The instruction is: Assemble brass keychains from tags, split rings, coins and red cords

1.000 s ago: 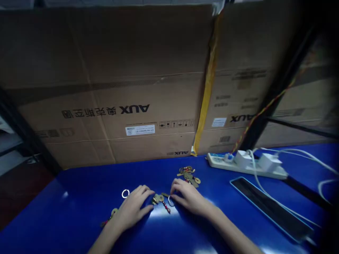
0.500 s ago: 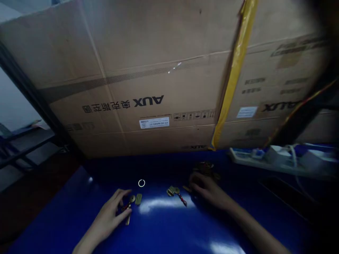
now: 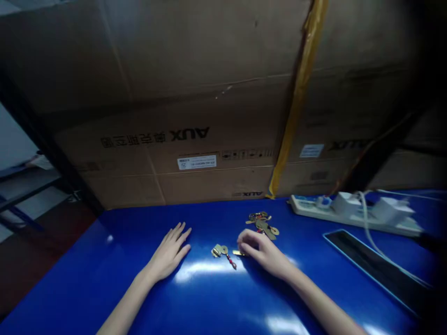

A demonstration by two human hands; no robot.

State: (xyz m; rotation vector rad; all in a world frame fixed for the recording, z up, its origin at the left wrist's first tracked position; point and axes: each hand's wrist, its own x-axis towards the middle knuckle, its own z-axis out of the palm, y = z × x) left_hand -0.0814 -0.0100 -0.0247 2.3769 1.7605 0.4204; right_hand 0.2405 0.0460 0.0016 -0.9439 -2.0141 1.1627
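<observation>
My left hand (image 3: 166,255) lies palm down on the blue table with its fingers stretched out. Whatever is under it is hidden. To its right is a brass keychain charm (image 3: 224,251) with a round piece, other small metal parts and a red-beaded tail. My right hand (image 3: 260,251) is curled, its thumb and fingers closing at one end of a small brass strip (image 3: 238,252) that sticks out to the left. Just behind that hand sits a pile of similar brass charms (image 3: 262,222), some with red beads.
Large cardboard boxes (image 3: 195,107) stand along the table's (image 3: 209,302) back edge. A white power strip (image 3: 310,207) with plugs and a cable sits at the back right. In front of it lies a dark phone (image 3: 373,265) with a light-blue edge.
My left hand has opened flat and moved forward over where a metal ring and a charm lay, covering that spot. My right hand stays by the brass strip. The view has shifted slightly.
</observation>
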